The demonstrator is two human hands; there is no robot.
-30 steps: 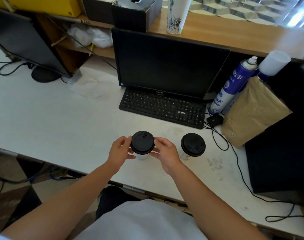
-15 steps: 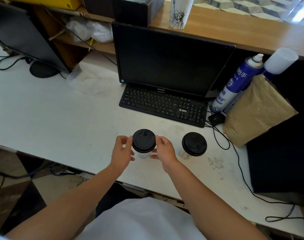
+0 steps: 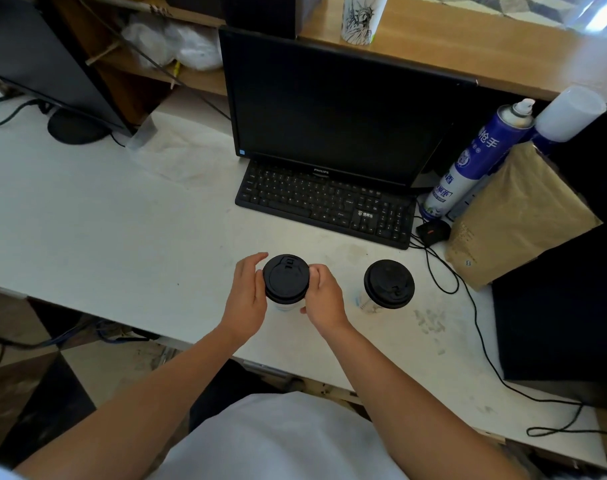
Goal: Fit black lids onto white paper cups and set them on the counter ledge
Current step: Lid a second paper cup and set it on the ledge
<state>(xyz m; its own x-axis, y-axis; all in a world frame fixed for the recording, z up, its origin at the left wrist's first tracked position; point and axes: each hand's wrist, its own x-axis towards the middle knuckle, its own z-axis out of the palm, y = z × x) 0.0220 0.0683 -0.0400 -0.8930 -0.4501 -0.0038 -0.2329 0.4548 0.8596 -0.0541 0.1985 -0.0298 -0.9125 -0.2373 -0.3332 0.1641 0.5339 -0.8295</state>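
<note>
A white paper cup with a black lid (image 3: 285, 278) stands on the white desk (image 3: 122, 237) in front of the keyboard. My left hand (image 3: 248, 294) cups its left side and my right hand (image 3: 324, 297) grips its right side, fingers at the lid's rim. Only a sliver of the white cup shows below the lid. A second lidded cup (image 3: 388, 284) stands free a little to the right. On the wooden counter ledge (image 3: 468, 53) behind the monitor stands a printed white cup (image 3: 362, 17), its top cut off by the frame.
A black monitor (image 3: 333, 105) and keyboard (image 3: 326, 202) sit between the cups and the ledge. Blue spray cans (image 3: 475, 157) and a brown paper bag (image 3: 516, 216) stand at the right, with cables (image 3: 440, 271) trailing over the desk. A second monitor (image 3: 45, 60) is at far left.
Both hands have closed in tighter around the lidded cup. The view has tilted down slightly, so the ledge sits higher in frame.
</note>
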